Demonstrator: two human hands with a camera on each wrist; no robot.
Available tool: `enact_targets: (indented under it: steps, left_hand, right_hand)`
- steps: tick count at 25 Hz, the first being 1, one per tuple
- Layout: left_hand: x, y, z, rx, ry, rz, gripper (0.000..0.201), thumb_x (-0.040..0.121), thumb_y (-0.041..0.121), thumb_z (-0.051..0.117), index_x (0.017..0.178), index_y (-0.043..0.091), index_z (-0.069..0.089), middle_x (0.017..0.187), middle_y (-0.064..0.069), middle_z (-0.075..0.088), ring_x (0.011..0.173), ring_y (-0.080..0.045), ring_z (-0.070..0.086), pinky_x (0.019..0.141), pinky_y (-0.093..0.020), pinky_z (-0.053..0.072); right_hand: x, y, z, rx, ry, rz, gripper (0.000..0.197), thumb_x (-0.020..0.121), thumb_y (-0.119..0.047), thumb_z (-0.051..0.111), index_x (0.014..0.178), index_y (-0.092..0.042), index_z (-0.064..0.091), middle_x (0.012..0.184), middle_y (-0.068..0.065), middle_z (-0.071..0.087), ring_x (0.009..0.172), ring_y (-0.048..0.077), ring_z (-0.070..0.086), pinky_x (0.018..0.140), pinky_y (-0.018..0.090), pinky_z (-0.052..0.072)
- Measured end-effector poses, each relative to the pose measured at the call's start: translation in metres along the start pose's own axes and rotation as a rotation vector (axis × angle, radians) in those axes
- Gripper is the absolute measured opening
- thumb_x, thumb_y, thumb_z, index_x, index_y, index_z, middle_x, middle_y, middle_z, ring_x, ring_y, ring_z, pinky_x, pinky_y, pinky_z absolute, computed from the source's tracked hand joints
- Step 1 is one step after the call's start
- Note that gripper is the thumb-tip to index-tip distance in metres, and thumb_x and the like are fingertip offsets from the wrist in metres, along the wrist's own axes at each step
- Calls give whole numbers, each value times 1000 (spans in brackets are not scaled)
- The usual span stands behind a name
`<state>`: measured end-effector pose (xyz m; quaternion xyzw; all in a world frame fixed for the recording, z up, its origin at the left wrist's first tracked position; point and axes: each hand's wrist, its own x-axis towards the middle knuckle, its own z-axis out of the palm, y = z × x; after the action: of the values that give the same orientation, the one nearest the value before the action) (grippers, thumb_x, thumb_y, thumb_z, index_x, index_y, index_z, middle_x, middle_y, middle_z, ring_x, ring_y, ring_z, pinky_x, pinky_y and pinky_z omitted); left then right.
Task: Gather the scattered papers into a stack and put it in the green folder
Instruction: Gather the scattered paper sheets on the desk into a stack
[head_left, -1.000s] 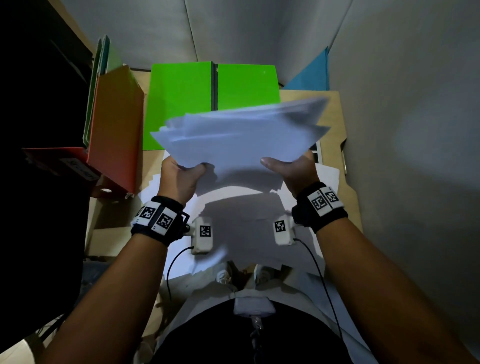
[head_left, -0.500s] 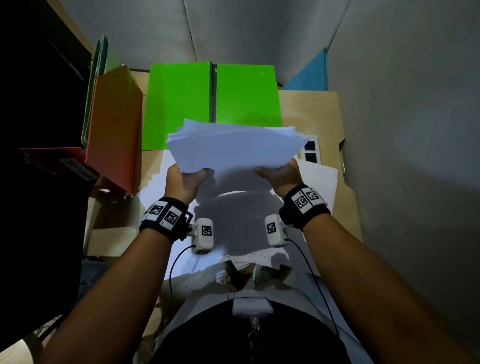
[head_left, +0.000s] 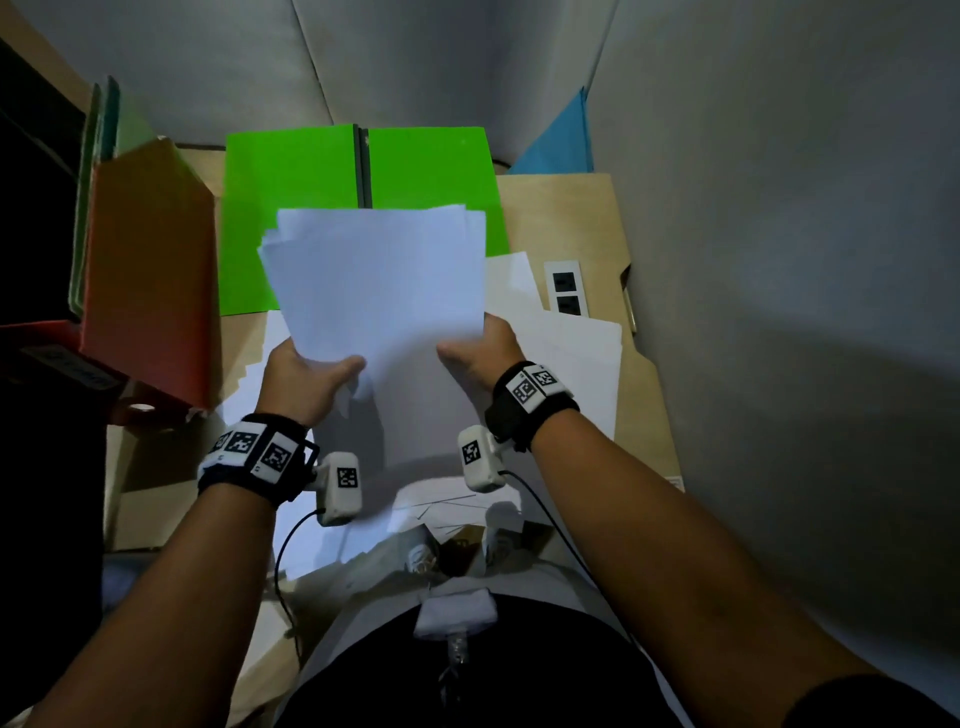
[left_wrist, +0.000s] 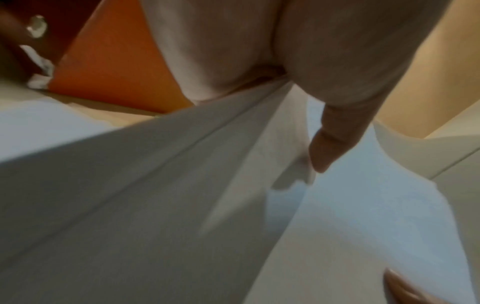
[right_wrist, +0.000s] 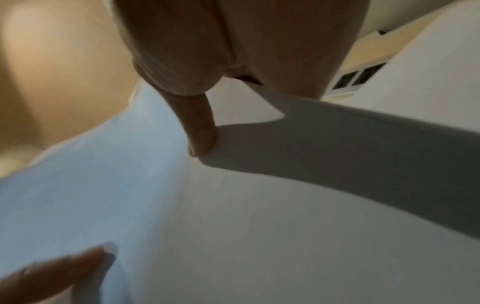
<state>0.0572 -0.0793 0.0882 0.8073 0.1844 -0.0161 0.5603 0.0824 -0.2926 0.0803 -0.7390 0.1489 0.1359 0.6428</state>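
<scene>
The desk (head_left: 566, 218) is pale wood, crowded at its far edge by the green folder (head_left: 291, 208), which lies open and flat with its dark spine running up the middle, and on the left by an orange binder (head_left: 150, 270) standing on end. More loose sheets (head_left: 576, 358) lie on the desk below and to the right of the hands, so by my reckoning the gathering is not finished. Above all that, held clear of the desk and tipped up toward the person, is the stack of papers (head_left: 379, 291); its top edges are ragged, several sheets fanned out of line at the upper left corner. The left hand (head_left: 304, 382) grips the stack's lower left edge, thumb on the near face, and the right hand (head_left: 480, 356) pinches the lower right edge the same way. The wrist views show each thumb pressed down on the sheets. To do this well I would loosen both grips slightly, stand the stack on its bottom edge on the desk and tap it until the edges agree, then collect the remaining sheets before sliding everything into the folder.
</scene>
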Motion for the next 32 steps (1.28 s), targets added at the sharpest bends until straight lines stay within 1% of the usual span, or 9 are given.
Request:
enact_targets:
  steps: [2, 4, 8, 12, 17, 20, 23, 27, 32]
  left_hand:
    - [1, -18, -5, -5, -15, -85, 29, 76, 6, 80, 99, 16, 66, 97, -8, 70, 87, -19, 65, 82, -28, 49]
    - [3, -39, -9, -53, -19, -194, 29, 74, 13, 81, 100, 7, 70, 95, -13, 70, 85, -23, 65, 76, -30, 49]
    - [2, -91, -26, -31, 28, -497, 43, 80, 21, 79, 110, -7, 65, 85, -16, 65, 69, -26, 56, 67, -34, 40]
    - [3, -144, -36, -76, 90, -642, 113, 47, 45, 90, 136, -8, 44, 120, -31, 64, 103, -43, 65, 68, -40, 46]
    - [5, -165, -31, 50, 78, -678, 123, 41, 51, 85, 141, -5, 39, 123, -33, 60, 108, -48, 62, 71, -51, 55]
    - [0, -152, -27, 32, 57, -684, 102, 51, 43, 87, 133, -5, 49, 114, -30, 65, 97, -46, 67, 60, -39, 51]
    - [-4, -147, -25, -17, 32, -661, 57, 71, 22, 84, 114, -8, 62, 95, -23, 67, 77, -34, 64, 67, -38, 47]
    - [-10, -136, -27, -66, 35, -626, 37, 72, 14, 81, 102, -3, 66, 89, -18, 67, 75, -32, 62, 69, -39, 48]
    - [-15, -118, -26, -120, 66, -605, 9, 78, 6, 72, 82, 5, 65, 76, -13, 61, 67, -29, 56, 61, -33, 44]
  right_hand:
    - [6, 15, 0, -156, -88, 117, 40, 80, -11, 72, 116, -9, 56, 115, 10, 62, 108, 23, 61, 75, 16, 46]
    - [14, 40, -8, -268, -81, 258, 65, 80, -31, 75, 135, -15, 44, 136, 9, 52, 121, 28, 54, 91, 28, 44]
    - [15, 88, -46, -623, 311, 412, 90, 70, -56, 73, 140, -17, 34, 141, 11, 39, 126, 32, 41, 106, 49, 36]
    - [22, 104, -63, -810, 365, 425, 97, 62, -62, 75, 135, -11, 36, 138, 12, 35, 130, 34, 34, 108, 52, 33]
    - [41, 90, -53, -687, 358, 538, 95, 59, -63, 75, 129, -8, 41, 133, 14, 44, 124, 36, 45, 104, 51, 40]
    - [43, 90, -45, -586, 319, 582, 93, 59, -57, 74, 127, -5, 39, 125, 15, 54, 113, 36, 57, 96, 47, 48]
    - [43, 90, -44, -527, 203, 547, 62, 67, -43, 74, 114, -10, 51, 103, 8, 62, 86, 26, 61, 74, 29, 51]
    - [37, 91, -48, -261, 123, 431, 49, 77, -17, 73, 124, -11, 59, 116, 4, 66, 102, 31, 64, 86, 31, 52]
    - [41, 84, -62, -206, 214, 312, 27, 73, -8, 70, 99, -8, 65, 100, 11, 71, 91, 31, 67, 85, 41, 57]
